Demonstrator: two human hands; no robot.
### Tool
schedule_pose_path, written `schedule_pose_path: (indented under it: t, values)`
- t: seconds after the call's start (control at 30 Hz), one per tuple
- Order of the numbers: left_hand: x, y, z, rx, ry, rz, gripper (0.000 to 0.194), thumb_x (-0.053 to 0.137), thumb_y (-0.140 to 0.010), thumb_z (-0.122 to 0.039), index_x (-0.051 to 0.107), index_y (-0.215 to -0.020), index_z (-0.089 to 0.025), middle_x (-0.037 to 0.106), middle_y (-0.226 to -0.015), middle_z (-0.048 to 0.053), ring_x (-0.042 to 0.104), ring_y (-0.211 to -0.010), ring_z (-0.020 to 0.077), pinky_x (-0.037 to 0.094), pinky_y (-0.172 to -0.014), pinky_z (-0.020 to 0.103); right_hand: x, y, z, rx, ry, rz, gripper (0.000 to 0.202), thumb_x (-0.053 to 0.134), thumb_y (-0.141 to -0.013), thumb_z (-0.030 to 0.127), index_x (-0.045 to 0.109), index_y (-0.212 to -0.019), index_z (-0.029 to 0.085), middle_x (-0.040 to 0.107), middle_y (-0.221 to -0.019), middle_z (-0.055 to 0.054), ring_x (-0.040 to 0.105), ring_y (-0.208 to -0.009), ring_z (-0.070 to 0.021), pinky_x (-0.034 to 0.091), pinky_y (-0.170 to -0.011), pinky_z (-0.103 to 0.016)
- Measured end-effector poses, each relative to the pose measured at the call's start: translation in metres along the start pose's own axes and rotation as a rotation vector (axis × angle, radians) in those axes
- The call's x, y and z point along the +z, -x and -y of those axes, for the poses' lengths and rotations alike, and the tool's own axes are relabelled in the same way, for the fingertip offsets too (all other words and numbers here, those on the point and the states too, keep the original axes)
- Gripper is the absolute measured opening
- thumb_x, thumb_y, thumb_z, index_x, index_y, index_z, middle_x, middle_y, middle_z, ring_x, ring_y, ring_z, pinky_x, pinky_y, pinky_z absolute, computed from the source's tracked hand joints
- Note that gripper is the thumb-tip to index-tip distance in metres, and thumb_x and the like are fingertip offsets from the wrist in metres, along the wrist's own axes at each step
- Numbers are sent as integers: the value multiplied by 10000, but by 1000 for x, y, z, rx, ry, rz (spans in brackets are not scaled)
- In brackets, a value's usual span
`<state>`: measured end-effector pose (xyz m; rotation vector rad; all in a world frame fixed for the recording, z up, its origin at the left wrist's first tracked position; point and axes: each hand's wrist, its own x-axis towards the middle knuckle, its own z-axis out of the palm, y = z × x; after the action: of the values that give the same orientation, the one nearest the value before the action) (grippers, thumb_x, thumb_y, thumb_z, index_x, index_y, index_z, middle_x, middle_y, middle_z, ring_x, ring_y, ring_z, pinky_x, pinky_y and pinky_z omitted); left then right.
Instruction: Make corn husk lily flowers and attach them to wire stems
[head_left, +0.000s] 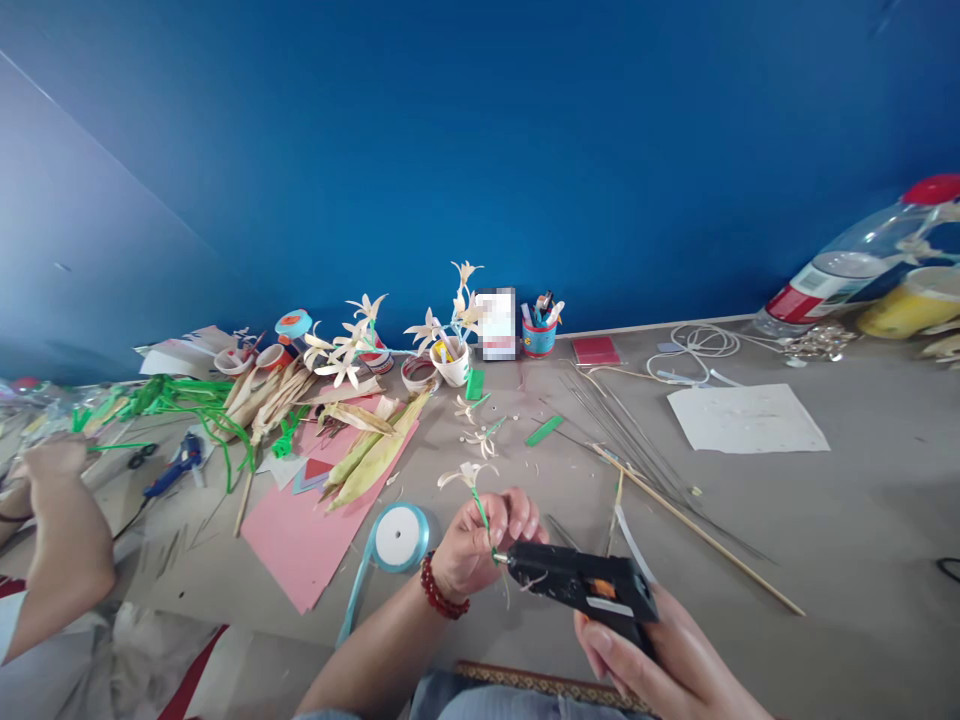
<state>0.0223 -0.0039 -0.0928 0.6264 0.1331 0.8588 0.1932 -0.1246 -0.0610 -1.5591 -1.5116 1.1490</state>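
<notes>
My left hand [484, 535], with a red bead bracelet at the wrist, pinches the green-wrapped stem of a white handmade flower [469, 474]. Its petals point up and away from me. My right hand [630, 650] grips a black hot glue gun [581, 580] by the handle. The metal nozzle points left and meets the lower end of the green stem, close to my left fingers. A white glue stick [634, 543] appears to stick out behind the gun. Beside my left wrist lies a roll of light blue ribbon [400, 537].
Pink paper [300, 545] and corn husks [382, 455] lie left. White flowers stand in a cup [452, 365] at the back. Wires and a wooden stick [705, 530] cross the right side. A co-worker's arm [64, 540] works at far left near a blue glue gun [176, 467].
</notes>
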Motion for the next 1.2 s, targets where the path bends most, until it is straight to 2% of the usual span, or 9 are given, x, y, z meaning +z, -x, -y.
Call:
schedule_pose_path:
  t: [0.4, 0.7, 0.97, 1.2]
  values:
    - [0, 0, -1, 10, -4, 28, 443, 780, -696, -313, 392, -554, -157, 370, -685, -11, 432, -730, 140, 381, -729, 328, 0, 0, 1, 2, 23, -19, 448, 412, -922, 563, 628, -785, 196, 627, -730, -53, 572, -661, -190, 451, -587, -267]
    - [-2, 0, 1, -11, -53, -38, 494, 812, -641, -378, 381, -528, -163, 372, -668, -10, 416, -701, 145, 384, -702, 336, -1, 0, 1, -21, 55, -30, 442, 423, -919, 552, 633, -751, 201, 631, -714, -51, 577, -655, -188, 468, -582, -252]
    - [-1, 0, 0, -8, -46, -19, 486, 806, -648, -369, 381, -533, -162, 368, -671, -10, 420, -710, 145, 376, -699, 325, 0, 0, 1, -30, 91, -9, 482, 385, -931, 565, 630, -737, 198, 619, -689, -39, 567, -615, -173, 465, -588, -251]
    - [-1, 0, -1, -2, -49, -4, 485, 793, -668, -364, 370, -546, -160, 366, -678, -14, 423, -722, 142, 382, -734, 333, -1, 1, 0, -40, 86, -52, 471, 421, -915, 580, 650, -763, 198, 642, -706, -44, 585, -632, -178, 487, -612, -257]
